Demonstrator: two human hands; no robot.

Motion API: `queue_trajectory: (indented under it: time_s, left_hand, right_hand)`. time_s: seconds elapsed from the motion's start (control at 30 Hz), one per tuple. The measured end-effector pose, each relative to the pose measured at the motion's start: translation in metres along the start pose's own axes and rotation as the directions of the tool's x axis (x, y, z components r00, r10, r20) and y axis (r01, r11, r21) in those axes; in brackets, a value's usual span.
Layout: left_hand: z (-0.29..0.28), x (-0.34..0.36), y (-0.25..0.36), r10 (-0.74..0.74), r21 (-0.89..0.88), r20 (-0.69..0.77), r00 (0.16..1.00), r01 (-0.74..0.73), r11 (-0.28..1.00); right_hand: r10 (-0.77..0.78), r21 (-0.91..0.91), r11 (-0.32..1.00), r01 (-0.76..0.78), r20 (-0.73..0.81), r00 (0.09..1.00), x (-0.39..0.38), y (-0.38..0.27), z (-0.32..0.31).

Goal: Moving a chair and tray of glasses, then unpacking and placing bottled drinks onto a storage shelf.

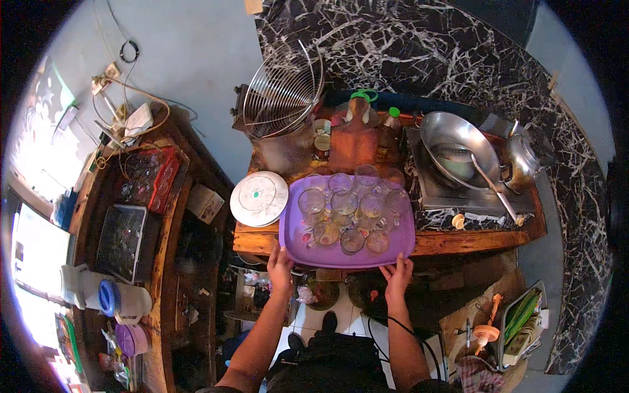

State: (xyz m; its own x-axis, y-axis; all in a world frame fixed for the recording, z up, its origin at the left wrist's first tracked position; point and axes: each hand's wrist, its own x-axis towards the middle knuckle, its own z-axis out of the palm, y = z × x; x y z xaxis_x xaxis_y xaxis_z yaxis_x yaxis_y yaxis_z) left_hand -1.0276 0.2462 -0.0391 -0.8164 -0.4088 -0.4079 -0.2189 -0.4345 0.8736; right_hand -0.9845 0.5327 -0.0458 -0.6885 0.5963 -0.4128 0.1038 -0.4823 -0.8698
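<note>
A purple tray (291, 245) with several clear drinking glasses (352, 239) on it lies at the front of a wooden counter (432, 242), its near edge at the counter's edge. My left hand (281, 272) grips the tray's near left corner. My right hand (397, 278) holds its near right corner, fingers at the rim. A round white lid (258, 198) sits just left of the tray. To its right is a stove (445, 200) bearing a steel wok (441, 131) with a ladle (504, 200) in it.
Behind the tray are a wire rack (282, 92), green-capped bottles (392, 124) and cans (322, 144). A kettle (521, 157) stands at right. Left, a wooden shelf (167, 249) holds trays and pitchers (128, 301). Low at right is a bin of green stalks (521, 321). Cables hang beside my right arm.
</note>
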Motion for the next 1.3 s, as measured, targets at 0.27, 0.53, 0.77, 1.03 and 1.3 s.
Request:
queue_trajectory:
  time_s: [0.27,0.53,0.77,1.03,1.3]
  left_hand:
    - [-0.023,-0.050,0.021,0.071,0.074,0.201,0.977,-0.088,0.993]
    - [-0.160,-0.134,-0.013,0.213,0.324,0.077,0.974,-0.227,0.919]
    - [-0.271,-0.246,-0.004,0.234,0.131,-0.183,0.955,-0.213,0.968]
    - [-0.417,-0.439,-0.017,0.278,0.138,-0.586,0.761,-0.244,0.960]
    - [-0.518,-0.607,-0.067,0.220,0.118,-0.877,0.428,-0.253,0.960]
  right_hand:
    - [0.026,-0.137,0.990,-0.038,-0.083,0.996,-0.049,-0.018,0.017]
    - [-0.010,-0.205,0.962,0.181,0.633,0.774,-0.114,-0.018,0.068]
    - [0.122,-0.214,0.950,0.226,0.925,0.360,-0.227,0.028,0.100]
    - [0.226,-0.201,0.962,0.187,0.966,-0.128,-0.435,0.085,0.076]
    - [0.352,-0.287,0.935,0.209,0.819,-0.453,-0.581,0.138,0.040]
